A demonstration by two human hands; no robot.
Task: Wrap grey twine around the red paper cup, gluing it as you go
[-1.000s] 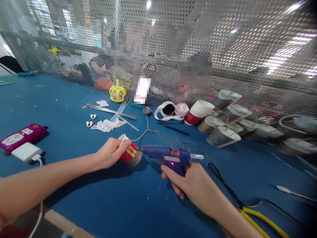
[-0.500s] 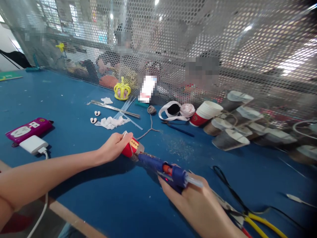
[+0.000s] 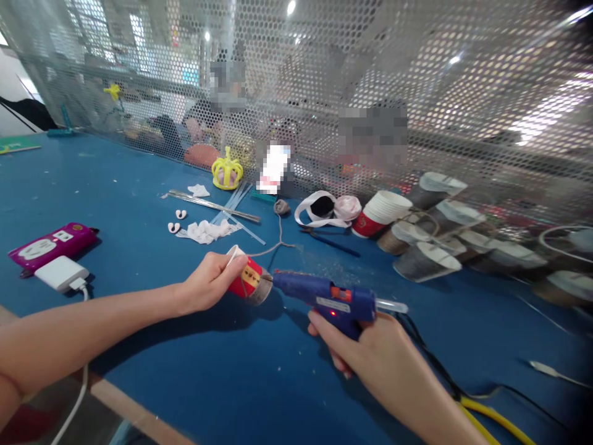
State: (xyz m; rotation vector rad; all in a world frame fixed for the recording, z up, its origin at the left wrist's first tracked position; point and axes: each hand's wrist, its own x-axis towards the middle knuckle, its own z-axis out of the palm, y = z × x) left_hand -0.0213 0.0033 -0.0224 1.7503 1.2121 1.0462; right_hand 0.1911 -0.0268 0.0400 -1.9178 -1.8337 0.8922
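My left hand [image 3: 212, 278] is closed round a red paper cup [image 3: 247, 276], which lies tilted on its side in the air, rim toward me at the left. Grey yarn [image 3: 264, 290] is wrapped about the cup's base end, and a strand runs from it to a small grey yarn ball [image 3: 281, 207]. In my right hand [image 3: 365, 346] is a blue hot glue gun [image 3: 324, 293] with its red light lit and a clear glue stick poking out of the back. The gun's nozzle points left at the cup's base, touching or very close; I cannot tell which.
Stacked paper cups [image 3: 384, 210] and several grey-wrapped cups [image 3: 426, 262] stand at the right. Yellow-handled pliers [image 3: 495, 420] and a black cord lie near right. A phone [image 3: 274, 168], yellow crown [image 3: 227, 172], glue sticks and crumpled tissue [image 3: 210, 230] lie by the mesh screen [image 3: 296, 80].
The glue gun has swung to a more level pose, its nozzle shifting slightly right and up. The cup has turned a little, showing more of its yarn-covered base.
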